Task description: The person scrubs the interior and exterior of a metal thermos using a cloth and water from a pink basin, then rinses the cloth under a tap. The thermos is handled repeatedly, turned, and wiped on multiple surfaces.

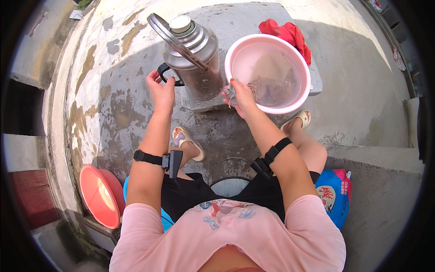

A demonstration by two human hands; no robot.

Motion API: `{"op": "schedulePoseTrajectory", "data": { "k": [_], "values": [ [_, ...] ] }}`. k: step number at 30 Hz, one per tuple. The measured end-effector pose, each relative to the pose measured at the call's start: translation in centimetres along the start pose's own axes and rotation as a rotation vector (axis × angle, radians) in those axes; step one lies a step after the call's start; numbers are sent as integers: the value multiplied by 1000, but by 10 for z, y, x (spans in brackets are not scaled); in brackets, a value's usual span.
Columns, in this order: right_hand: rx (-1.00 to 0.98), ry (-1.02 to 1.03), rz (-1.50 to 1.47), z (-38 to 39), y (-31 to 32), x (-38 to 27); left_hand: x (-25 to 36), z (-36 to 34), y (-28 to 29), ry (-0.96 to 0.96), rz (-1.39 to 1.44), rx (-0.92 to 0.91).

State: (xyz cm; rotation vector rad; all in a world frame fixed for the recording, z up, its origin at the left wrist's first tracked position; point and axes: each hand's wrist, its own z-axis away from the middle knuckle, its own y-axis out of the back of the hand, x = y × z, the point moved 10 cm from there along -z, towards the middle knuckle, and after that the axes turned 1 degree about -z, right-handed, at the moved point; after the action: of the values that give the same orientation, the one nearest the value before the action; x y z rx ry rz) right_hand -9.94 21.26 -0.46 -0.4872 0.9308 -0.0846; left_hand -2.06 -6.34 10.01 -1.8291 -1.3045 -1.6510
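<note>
R hand [245, 98]: fingers closed on grey rag [231, 95]; keep it bunched. L hand [161, 94]: by handle [163, 67], fingers curled, can't tell if gripping; steady flask [195, 80] there. Fm R hand: flask approx. 10 o'clk, basin [268, 110] 1–2 o'clk.

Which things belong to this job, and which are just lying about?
Likely part of it:
Silver metal flask, by the left hand
Crumpled grey cloth, in the right hand
Round pink plastic basin of water

Seemingly just lying about:
Crumpled red cloth
Round orange plastic basin
Shiny blue bag
</note>
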Motion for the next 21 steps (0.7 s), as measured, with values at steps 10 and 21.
{"op": "schedulePoseTrajectory", "data": {
  "k": [10,21],
  "values": [
    [-109,0,306,-10,-6,42,-44,-53,-13,122,416,98],
    [45,560,703,-7,25,-68,63,-97,35,111,557,-90]
  ]
}}
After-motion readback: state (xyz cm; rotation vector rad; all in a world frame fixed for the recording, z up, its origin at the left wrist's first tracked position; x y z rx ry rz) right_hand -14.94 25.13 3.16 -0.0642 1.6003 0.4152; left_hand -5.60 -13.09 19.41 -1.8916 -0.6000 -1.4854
